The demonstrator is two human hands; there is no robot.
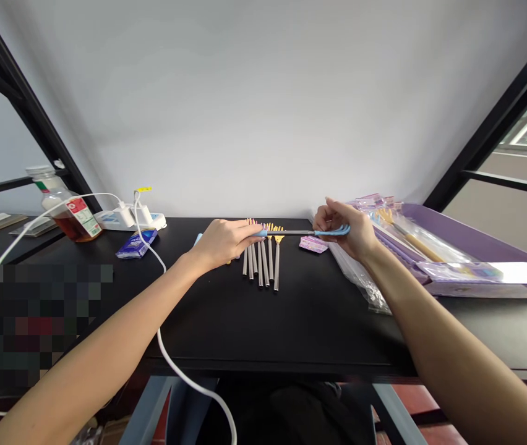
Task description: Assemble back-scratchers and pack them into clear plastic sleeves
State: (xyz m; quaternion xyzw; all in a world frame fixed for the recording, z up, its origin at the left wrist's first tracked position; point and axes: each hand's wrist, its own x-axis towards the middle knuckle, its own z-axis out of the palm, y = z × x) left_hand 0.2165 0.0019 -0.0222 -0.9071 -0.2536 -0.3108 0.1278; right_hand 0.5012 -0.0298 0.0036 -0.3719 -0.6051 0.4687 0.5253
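Note:
A telescopic back scratcher (291, 233) with a blue grip, a thin metal rod and a blue claw head lies level between my hands. My left hand (226, 242) is closed round its blue grip, palm down. At the other end, my right hand (344, 225) has its fingers curled by the blue claw (335, 231), which shows against the palm; the fingertip contact is partly hidden. Behind and below the left hand, several metal-rod back scratchers (263, 266) with yellow or purple claw heads lie side by side on the black table (263, 327).
A purple box (472, 238) on the right holds bagged back scratchers, with clear plastic bags (359, 278) beside it. A small purple card (313, 245) lies nearby. To the left are a blue packet (137, 244), a power strip (154, 221), a bottle (71, 213) and a white cable (171, 364).

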